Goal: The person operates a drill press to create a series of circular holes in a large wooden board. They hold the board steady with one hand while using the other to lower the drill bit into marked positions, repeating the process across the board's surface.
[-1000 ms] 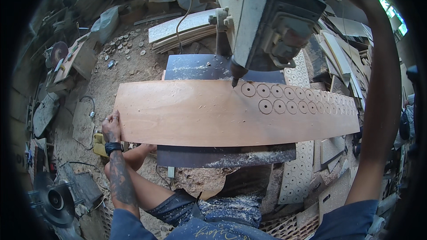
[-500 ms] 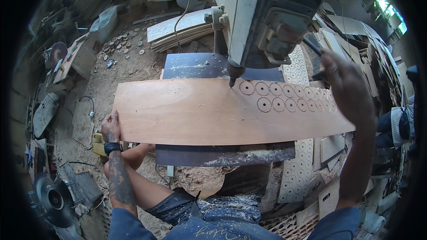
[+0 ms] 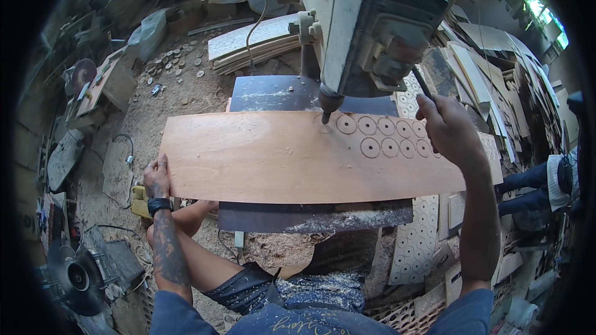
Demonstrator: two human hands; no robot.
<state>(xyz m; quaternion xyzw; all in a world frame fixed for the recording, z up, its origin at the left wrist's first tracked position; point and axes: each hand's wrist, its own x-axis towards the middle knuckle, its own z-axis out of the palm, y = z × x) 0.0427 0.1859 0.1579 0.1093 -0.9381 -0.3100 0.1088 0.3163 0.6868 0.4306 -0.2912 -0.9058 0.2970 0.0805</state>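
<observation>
1. In the upper middle, a pale-bodied drill press (image 3: 347,31) hangs over the work.
2. Below it, a long wooden board (image 3: 261,158) lies across a dark worktable (image 3: 316,217) strewn with shavings.
3. The right hand (image 3: 452,129) has its fingers curled round the end of a dark lever (image 3: 423,84).
4. The left hand (image 3: 157,177) has its fingers clamped on the board's left end.
5. Two rows of ringed circles (image 3: 370,147) mark the board's right part.
6. The drill bit (image 3: 326,118) meets the board just left of the upper row.
</observation>
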